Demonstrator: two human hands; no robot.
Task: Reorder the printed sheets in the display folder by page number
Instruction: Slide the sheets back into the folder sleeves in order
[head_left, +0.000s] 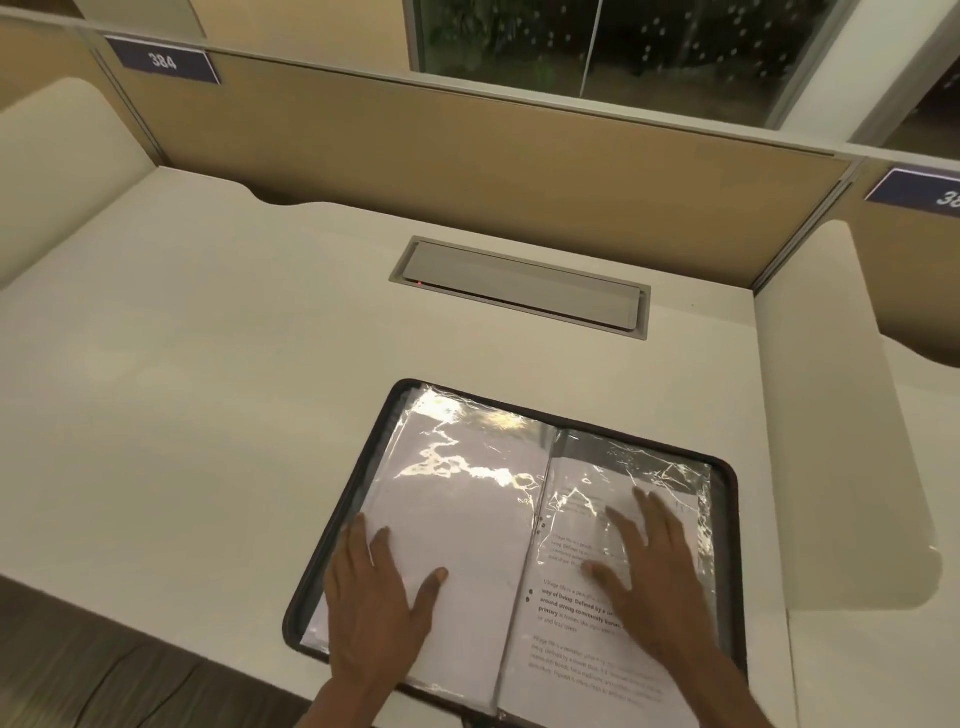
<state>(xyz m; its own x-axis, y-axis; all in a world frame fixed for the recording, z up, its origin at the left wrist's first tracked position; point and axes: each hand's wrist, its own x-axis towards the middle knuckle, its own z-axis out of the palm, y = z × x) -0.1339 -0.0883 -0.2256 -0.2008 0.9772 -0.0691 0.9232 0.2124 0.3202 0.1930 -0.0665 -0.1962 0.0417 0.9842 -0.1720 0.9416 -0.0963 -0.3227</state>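
Left hand (374, 597) and right hand (655, 582) lie flat, holding nothing, on the open display folder (351, 493), likely checking the printed sheets (571, 644); next one probably needs pulling out.

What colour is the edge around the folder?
The display folder's edge is black, seen best in the head view.
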